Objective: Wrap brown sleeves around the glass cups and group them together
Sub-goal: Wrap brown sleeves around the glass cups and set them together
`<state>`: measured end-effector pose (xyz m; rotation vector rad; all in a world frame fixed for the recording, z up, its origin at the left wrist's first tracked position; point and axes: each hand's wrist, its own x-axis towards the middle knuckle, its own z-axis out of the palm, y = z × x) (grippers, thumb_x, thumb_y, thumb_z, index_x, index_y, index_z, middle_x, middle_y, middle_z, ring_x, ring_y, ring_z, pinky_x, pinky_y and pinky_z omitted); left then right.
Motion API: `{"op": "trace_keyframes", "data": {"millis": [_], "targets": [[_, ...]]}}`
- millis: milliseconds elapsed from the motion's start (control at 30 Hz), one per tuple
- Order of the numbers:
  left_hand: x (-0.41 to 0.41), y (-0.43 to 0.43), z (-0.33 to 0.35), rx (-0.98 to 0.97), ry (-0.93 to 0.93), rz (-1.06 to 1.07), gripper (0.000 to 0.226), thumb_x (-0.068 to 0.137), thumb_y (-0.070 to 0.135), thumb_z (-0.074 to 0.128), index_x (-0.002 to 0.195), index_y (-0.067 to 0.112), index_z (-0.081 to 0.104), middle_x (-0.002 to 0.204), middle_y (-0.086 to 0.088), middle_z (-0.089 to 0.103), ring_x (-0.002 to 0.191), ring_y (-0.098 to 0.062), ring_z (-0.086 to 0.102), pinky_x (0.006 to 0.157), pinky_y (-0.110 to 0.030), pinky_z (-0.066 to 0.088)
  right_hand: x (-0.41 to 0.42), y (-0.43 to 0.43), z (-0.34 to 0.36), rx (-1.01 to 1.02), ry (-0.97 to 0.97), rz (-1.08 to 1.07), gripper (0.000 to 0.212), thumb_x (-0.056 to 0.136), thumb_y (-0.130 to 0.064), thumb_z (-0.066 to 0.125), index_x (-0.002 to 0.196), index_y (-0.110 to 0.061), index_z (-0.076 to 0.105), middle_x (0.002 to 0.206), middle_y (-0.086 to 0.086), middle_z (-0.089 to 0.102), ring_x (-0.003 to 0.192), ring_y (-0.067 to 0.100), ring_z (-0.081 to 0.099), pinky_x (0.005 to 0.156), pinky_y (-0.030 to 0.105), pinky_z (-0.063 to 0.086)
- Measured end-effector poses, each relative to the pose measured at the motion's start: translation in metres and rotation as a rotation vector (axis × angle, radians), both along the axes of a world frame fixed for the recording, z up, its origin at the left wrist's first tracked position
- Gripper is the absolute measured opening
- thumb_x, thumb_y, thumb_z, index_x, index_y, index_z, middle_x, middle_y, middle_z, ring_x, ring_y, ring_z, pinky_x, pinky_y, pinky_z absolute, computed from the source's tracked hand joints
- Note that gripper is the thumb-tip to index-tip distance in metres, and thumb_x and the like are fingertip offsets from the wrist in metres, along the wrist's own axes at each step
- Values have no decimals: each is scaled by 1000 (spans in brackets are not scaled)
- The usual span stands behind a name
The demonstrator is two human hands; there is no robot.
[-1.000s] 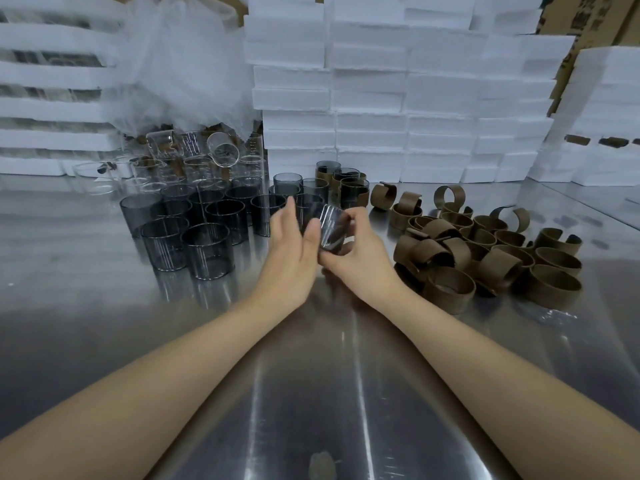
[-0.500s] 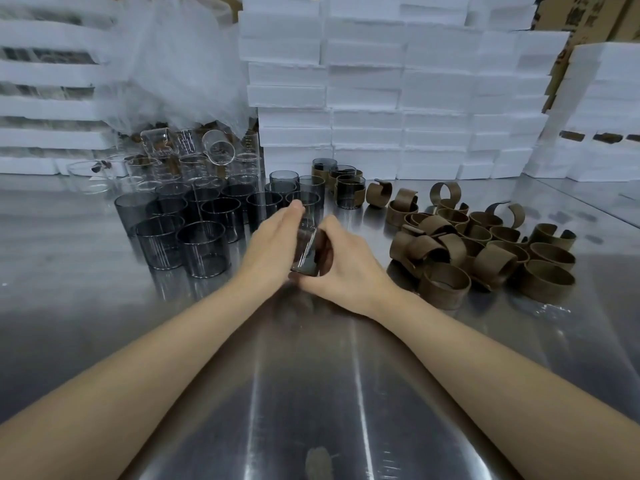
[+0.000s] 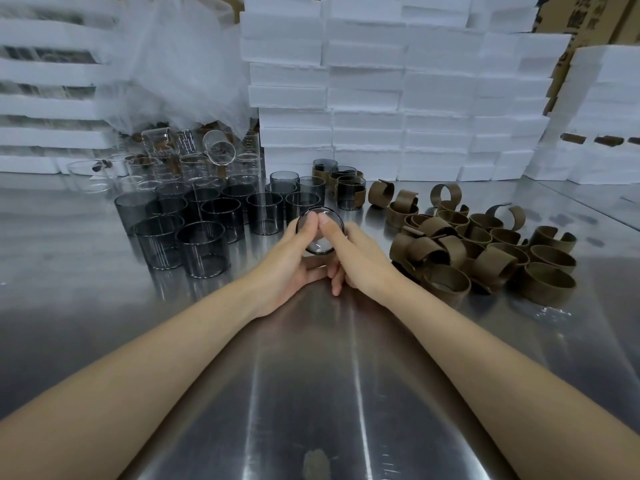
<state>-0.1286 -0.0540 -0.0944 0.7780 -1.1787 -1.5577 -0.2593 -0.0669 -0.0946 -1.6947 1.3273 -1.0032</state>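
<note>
Holding: one dark glass cup (image 3: 320, 241), gripped between both hands and tipped so that a round end faces me.
Left hand: my left hand (image 3: 287, 261) is curled round the cup's left side, forefinger laid over the top rim.
Right hand: my right hand (image 3: 360, 261) is curled round the right side, its forefinger tip meeting the left one on the rim.
Reason for hold: I judge that a two-sided grip steadies the round glass while a sleeve is seated or checked.
Cup position: mid-bench, low over the bench (image 3: 311, 375), between the two stocks.
Bare cups: the bare cups (image 3: 207, 233) stand upright in rows to my left, within that hand's reach.
Sleeves: the sleeves (image 3: 485, 251) lie heaped to my right, curled open, apparently so one can be picked up single-handed.
Wrapped cups: the wrapped cups (image 3: 348, 190) stand grouped at the back, apart from both stocks. They are few, so I judge the task to be at an early stage.
Hidden: my palms cover the cup wall, so I cannot tell whether a sleeve is on it, nor whether it touches the bench.
Unclear: I cannot tell whether the end facing me is the mouth or the base.
Background: clear glasses (image 3: 194, 157) are jumbled under a plastic bag (image 3: 180, 64). Their count is indistinct. Foam boxes (image 3: 363, 98) are stacked behind and cut off at the top.
</note>
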Motion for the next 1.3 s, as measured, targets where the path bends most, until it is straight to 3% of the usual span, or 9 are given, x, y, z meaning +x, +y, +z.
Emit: {"op": "trace_keyframes", "data": {"millis": [100, 200, 300, 400, 567, 767, 933, 1133, 1300], "targets": [[1, -2, -5, -32, -28, 23, 55, 97, 45, 45, 139, 10, 39, 139, -26, 49, 86, -36, 62, 98, -55, 49, -4, 3, 4, -34, 120, 18, 64, 90, -73, 26, 110, -18, 53, 52, -2, 60, 45, 17, 60, 47, 17, 43], [1, -4, -7, -35, -28, 66, 44, 100, 43, 41, 136, 17, 42, 135, -17, 48, 95, -33, 71, 88, -44, 57, -12, 4, 14, -256, 516, -175, 62, 97, -62, 14, 93, -23, 62, 75, 2, 60, 68, 22, 55, 67, 30, 40], [2, -5, -8, -21, -4, 116, 30, 99, 41, 44, 127, 30, 43, 119, -5, 48, 76, -24, 74, 69, -31, 60, -27, 3, 29, -461, 956, -482, 36, 99, -32, 33, 102, -13, 64, 99, 11, 64, 89, 30, 56, 71, 35, 35], [2, -5, -8, 9, 23, 130, 27, 100, 39, 44, 126, 32, 43, 119, -3, 49, 73, -24, 74, 65, -29, 59, -44, 5, 40, -292, 1152, -528, 33, 91, -24, 43, 116, -9, 57, 122, 15, 56, 116, 34, 48, 93, 41, 34], [2, -5, -9, 19, 28, 135, 51, 100, 39, 42, 148, 25, 31, 138, 4, 41, 87, -30, 74, 72, -32, 60, -48, 10, 38, -180, 1176, -433, 28, 92, -19, 51, 118, -11, 51, 121, 15, 54, 114, 35, 48, 91, 41, 37], [2, -3, -5, 13, -12, 185, 45, 103, 36, 40, 146, 23, 37, 147, -8, 44, 87, -31, 74, 70, -30, 60, -35, 10, 35, -274, 884, -306, 23, 89, -23, 65, 103, -6, 59, 116, 13, 49, 102, 30, 53, 77, 39, 49], [3, 1, -3, -17, -57, 197, 34, 104, 33, 41, 132, 17, 53, 131, -16, 60, 87, -35, 73, 66, -27, 59, -27, 11, 30, -341, 919, -285, 33, 97, -39, 50, 86, -8, 58, 104, 14, 60, 95, 33, 58, 80, 37, 43], [3, 2, -3, -10, -12, 219, 32, 102, 27, 47, 125, 7, 57, 116, -20, 67, 80, -37, 73, 61, -24, 58, -25, 6, 29, -329, 934, -302, 21, 94, -19, 48, 111, -12, 58, 108, 8, 64, 105, 30, 55, 87, 38, 29], [3, 2, -2, -45, 18, 298, 19, 97, 26, 56, 110, 15, 64, 89, 5, 76, 75, -39, 73, 60, -24, 59, -30, 2, 30, -229, 825, -303, 24, 90, -15, 58, 112, -10, 63, 103, 8, 66, 104, 31, 55, 87, 37, 35]]}}
